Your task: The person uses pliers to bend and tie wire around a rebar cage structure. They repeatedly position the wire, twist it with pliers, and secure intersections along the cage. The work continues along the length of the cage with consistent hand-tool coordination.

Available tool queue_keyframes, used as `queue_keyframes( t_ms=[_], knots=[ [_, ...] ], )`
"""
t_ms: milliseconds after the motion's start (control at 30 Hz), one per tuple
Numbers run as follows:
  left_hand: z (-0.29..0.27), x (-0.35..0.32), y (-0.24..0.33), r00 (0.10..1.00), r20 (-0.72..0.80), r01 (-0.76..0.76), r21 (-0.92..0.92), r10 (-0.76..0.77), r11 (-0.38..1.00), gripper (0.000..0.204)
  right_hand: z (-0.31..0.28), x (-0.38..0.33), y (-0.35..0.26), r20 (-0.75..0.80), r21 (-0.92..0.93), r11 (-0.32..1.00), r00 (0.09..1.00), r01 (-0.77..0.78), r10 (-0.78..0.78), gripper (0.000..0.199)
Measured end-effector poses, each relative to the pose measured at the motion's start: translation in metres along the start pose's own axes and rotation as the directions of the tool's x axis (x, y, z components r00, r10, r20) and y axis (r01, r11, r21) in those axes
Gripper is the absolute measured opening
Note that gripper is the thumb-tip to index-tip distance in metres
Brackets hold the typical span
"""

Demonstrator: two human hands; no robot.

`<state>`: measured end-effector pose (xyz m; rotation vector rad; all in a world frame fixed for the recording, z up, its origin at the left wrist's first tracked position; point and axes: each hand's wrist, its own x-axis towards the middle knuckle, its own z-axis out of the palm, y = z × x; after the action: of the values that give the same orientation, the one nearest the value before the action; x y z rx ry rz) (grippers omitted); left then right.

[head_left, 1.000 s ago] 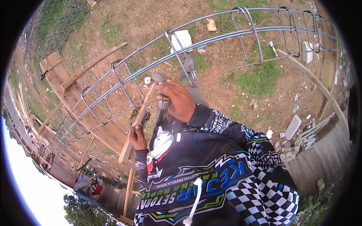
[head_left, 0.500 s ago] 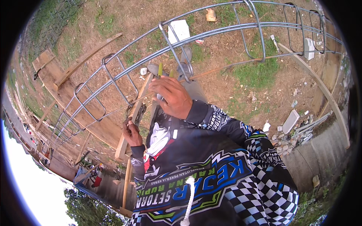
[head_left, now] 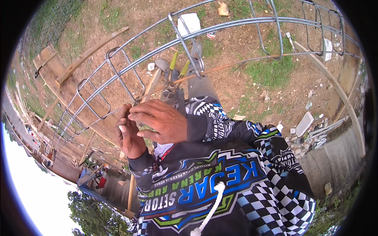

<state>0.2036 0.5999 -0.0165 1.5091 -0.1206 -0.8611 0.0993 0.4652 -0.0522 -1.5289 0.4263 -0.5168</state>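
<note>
My left hand [head_left: 132, 141] is raised in front of my body with its fingers bent and pressed together. Whatever lies in them is too small to make out. My right hand [head_left: 163, 122] reaches across to it, palm down. Its fingers are stretched and the thumb stands apart, with the fingertips beside the left hand's. Just beyond both hands runs the lower rusty bar [head_left: 226, 67] of a long steel rebar cage [head_left: 214, 29]. Pincers with yellow-green handles [head_left: 173, 61] stand at this bar, handles upward, apart from both hands.
Bent square stirrups [head_left: 123, 72] ring the cage's bars. On the left lie a wide wooden board [head_left: 51, 76] and a beam [head_left: 94, 53]. To the right are a long timber [head_left: 334, 84], broken rubble and a pale slab [head_left: 304, 124]. A white sheet [head_left: 188, 24] lies on the grass beyond my feet.
My right hand has moved down and left, away from the pincers, to meet my left hand. The left hand has shifted slightly left. The pincers now show in full.
</note>
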Motion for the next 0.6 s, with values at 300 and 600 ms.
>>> queue_keyframes(
  t_ms=[300,600],
  knots=[
    [0.012,-0.006,0.002,0.998,-0.011,0.058,-0.014,-0.058,0.998,0.037,0.018,0.000,0.006,0.004,0.184,0.974,0.991,-0.134,0.135,0.015],
    [0.027,0.005,0.014,0.991,-0.055,-0.100,0.298,0.122,0.949,0.045,0.000,0.010,0.015,0.104,0.250,0.887,0.922,-0.387,0.373,0.019]
  ],
)
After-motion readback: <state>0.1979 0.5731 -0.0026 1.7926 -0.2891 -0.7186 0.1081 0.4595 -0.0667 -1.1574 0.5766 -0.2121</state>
